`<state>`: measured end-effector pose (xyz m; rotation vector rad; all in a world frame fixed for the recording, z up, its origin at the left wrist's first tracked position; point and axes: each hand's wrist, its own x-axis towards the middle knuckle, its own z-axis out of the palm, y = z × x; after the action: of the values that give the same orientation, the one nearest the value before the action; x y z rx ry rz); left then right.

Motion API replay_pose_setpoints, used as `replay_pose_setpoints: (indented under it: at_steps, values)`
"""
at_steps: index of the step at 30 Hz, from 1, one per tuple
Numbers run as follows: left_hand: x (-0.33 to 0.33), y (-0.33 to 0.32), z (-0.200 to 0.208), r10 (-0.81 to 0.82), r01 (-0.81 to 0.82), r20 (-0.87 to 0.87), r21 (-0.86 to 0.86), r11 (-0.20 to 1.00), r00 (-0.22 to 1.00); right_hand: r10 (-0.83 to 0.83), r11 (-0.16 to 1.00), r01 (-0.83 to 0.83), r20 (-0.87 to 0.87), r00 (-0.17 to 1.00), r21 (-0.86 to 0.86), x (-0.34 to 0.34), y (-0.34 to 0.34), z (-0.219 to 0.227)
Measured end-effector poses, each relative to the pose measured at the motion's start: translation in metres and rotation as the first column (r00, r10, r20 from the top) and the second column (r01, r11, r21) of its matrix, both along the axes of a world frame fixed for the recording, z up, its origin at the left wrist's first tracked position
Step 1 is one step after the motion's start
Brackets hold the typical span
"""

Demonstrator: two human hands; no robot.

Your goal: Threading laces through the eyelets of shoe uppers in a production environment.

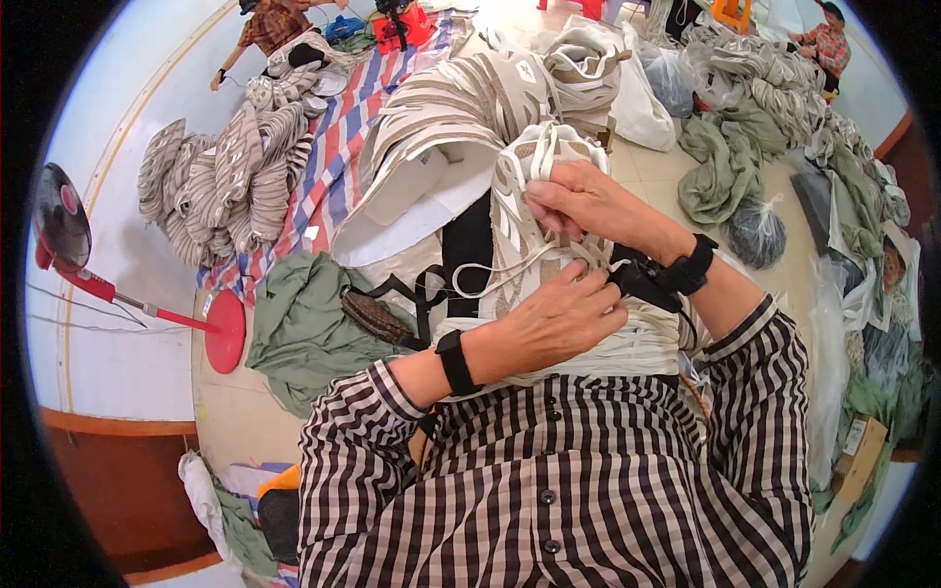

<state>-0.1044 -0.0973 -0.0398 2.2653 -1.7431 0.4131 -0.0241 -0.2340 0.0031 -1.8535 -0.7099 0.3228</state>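
In front of my lap is a beige-and-white shoe upper [508,230] with a pale shoelace [472,281] looping out at its left side. My right hand [583,201] is closed at the tongue end, thumb and fingers pinching the lace. Lower down, my left hand [559,318] bends its fingers against the lacing area; whatever its fingertips pinch is hidden. A bundle of white laces [627,338] lies across my lap under the hands. Just beyond the upper, a curved stack of similar shoe uppers [451,98] fans out to the left.
More uppers [230,176] are heaped on a striped sheet [343,127] at left, beside a red-based fan [225,328]. Green cloth [304,318] lies nearer. At right are a green cloth heap [720,162], a filled plastic bag [755,230] and further piles. Two people [828,44] work farther off.
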Motion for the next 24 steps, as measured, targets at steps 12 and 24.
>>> replay_pose_setpoints:
  at_steps: [12, 24]
  values:
    - [0.016, 0.01, -0.021, -0.082, 0.071, -0.219, -0.061, 0.996, 0.972, -0.089, 0.996, 0.089, 0.012, 0.996, 0.014, -0.004, -0.001, 0.029]
    - [0.014, 0.007, -0.026, -0.07, 0.04, -0.225, -0.139, 0.989, 0.972, -0.13, 0.974, 0.116, 0.061, 0.99, 0.196, 0.005, -0.012, 0.151]
